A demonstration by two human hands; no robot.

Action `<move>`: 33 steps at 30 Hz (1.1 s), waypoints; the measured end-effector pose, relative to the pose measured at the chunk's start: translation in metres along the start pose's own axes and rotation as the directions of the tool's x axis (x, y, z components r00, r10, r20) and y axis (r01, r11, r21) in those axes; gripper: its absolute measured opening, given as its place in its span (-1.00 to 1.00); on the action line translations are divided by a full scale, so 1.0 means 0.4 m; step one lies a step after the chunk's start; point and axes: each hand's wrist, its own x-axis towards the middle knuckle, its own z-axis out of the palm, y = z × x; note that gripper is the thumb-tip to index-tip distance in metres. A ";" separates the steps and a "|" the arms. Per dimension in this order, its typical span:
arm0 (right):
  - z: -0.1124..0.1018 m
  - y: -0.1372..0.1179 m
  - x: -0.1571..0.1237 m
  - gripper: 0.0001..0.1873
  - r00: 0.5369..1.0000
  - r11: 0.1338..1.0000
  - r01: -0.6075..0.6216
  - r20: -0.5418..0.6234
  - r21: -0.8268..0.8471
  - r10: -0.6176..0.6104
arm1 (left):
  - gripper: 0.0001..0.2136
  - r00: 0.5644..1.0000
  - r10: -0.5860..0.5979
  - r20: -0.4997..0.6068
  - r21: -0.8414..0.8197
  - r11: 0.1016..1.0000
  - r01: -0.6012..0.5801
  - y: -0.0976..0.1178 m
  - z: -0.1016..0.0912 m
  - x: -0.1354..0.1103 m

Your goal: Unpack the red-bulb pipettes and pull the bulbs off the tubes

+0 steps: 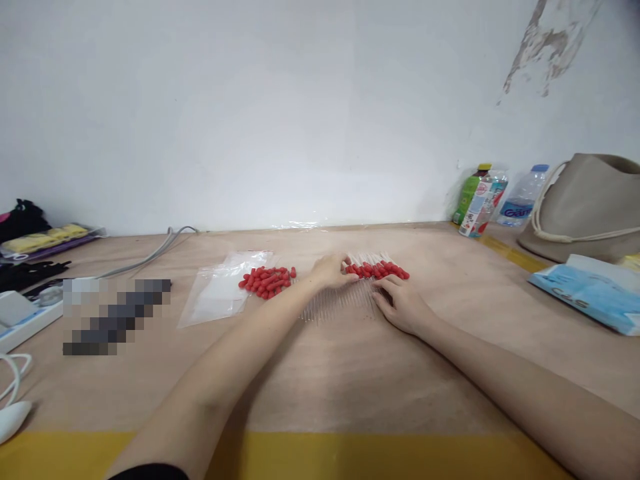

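Note:
A row of clear glass droppers with red rubber bulbs [380, 270] lies side by side on the wooden table, their thin tubes [340, 303] pointing toward me. My left hand [333, 270] rests at the left end of the row, fingers curled onto a red bulb. My right hand [403, 303] lies flat on the tubes at the right, fingers stretched out. A loose pile of red bulbs [267, 280] sits just left of my left hand.
A clear plastic bag [220, 293] lies left of the pile. Bottles [483, 200], a beige bag [590, 207] and a blue tissue pack [590, 290] stand at the right. A power strip [25, 313], cables and dark items fill the left edge.

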 end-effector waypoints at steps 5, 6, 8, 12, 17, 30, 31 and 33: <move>-0.002 -0.003 0.000 -0.76 0.999 0.999 -0.036 0.000 -0.005 0.036 | -0.64 0.999 0.037 -0.003 -0.020 0.999 -0.037 0.002 0.014 0.019; -0.002 -0.003 0.000 -0.75 0.999 0.999 -0.038 -0.007 -0.002 0.038 | -0.65 0.999 0.041 -0.010 -0.025 0.999 -0.041 0.000 0.016 0.020; -0.002 -0.003 0.001 -0.76 0.999 0.999 -0.036 -0.019 0.006 0.036 | -0.68 0.998 0.053 -0.031 -0.039 0.998 -0.054 -0.003 0.018 0.018; -0.003 -0.004 0.001 -0.76 0.999 0.999 -0.039 -0.031 0.013 0.040 | -0.82 0.990 0.075 -0.117 -0.079 0.993 -0.084 -0.004 0.021 0.005; -0.006 -0.005 0.001 -0.75 0.999 0.999 -0.034 -0.034 0.022 0.034 | -0.78 0.948 -0.010 -0.318 -0.176 0.983 -0.048 -0.001 0.012 -0.015; -0.022 -0.026 0.007 -0.69 0.983 0.999 0.003 -0.182 0.036 0.003 | -0.76 0.891 0.069 -0.448 -0.281 0.936 -0.213 -0.093 -0.054 -0.295; -0.025 -0.033 0.006 -0.67 0.980 0.999 0.035 -0.195 0.021 -0.030 | -0.77 0.882 0.102 -0.460 -0.263 0.933 -0.245 -0.097 -0.052 -0.305; -0.029 -0.051 0.003 -0.59 0.976 0.992 0.125 -0.179 -0.022 -0.127 | -0.78 0.854 0.167 -0.493 -0.239 0.918 -0.318 -0.100 -0.045 -0.313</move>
